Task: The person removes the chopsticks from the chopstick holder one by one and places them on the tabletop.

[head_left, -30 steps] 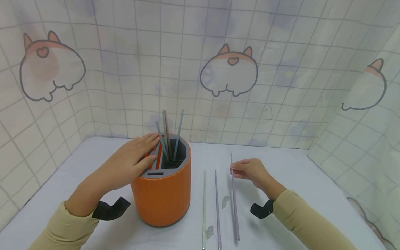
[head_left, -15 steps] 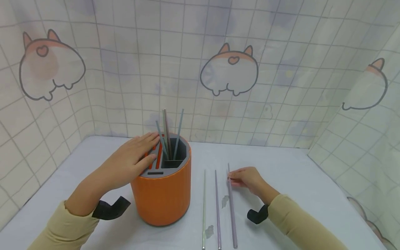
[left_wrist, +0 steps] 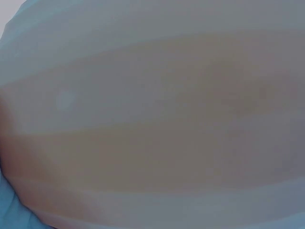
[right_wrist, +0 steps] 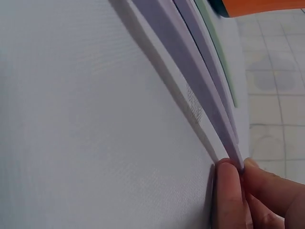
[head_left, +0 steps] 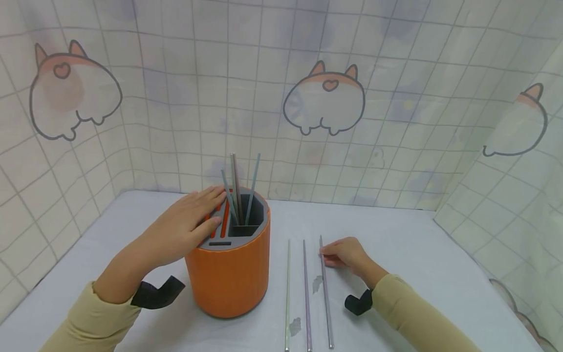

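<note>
An orange round holder [head_left: 228,274] with a grey slotted top stands on the table, and several thin sticks [head_left: 237,190] stand upright in it. My left hand [head_left: 184,227] lies flat on its top with straight fingers. Three long thin sticks lie side by side to the right of the holder. My right hand [head_left: 340,254] pinches the far end of the rightmost stick [head_left: 325,293], which lies flat on the table. In the right wrist view my fingertips [right_wrist: 233,191] grip that stick [right_wrist: 190,67] at its tip. The left wrist view is a blur.
The middle stick [head_left: 305,293] and the left stick [head_left: 288,293] lie parallel next to the held one. Tiled fabric walls with cartoon prints enclose the white table [head_left: 440,274] on three sides. An edge of the holder [right_wrist: 262,5] shows in the right wrist view.
My right hand has brought the rightmost stick down and to the left, so it now lies flat beside the other two. The left hand has stayed on the holder.
</note>
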`<state>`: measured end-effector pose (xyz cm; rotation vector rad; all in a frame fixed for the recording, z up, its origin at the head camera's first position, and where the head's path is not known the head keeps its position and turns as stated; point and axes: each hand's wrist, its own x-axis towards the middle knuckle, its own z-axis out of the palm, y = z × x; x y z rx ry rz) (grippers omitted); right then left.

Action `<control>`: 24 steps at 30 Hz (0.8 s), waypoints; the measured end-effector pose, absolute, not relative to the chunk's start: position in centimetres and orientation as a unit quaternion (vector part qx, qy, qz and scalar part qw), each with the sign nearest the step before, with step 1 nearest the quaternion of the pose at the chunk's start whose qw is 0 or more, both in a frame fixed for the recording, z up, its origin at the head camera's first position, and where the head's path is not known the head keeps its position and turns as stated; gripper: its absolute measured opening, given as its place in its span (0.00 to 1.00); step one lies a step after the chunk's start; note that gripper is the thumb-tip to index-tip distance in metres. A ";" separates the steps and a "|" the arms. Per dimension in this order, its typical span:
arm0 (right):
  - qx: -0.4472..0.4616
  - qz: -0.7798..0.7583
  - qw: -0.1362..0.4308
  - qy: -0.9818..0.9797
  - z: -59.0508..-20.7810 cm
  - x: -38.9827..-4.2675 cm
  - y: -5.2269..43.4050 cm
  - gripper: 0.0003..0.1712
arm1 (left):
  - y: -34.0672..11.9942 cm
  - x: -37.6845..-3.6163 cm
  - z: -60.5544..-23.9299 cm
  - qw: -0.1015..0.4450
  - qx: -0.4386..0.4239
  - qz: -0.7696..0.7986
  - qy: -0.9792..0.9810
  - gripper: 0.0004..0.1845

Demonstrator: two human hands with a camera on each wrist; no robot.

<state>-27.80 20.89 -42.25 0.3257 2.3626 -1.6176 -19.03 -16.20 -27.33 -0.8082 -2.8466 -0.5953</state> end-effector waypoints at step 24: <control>-0.001 -0.613 0.061 0.788 -34.5 -28.2 17.9 0.21 | -16.2 -19.0 -27.3 0.062 -0.269 -0.192 -0.942 0.31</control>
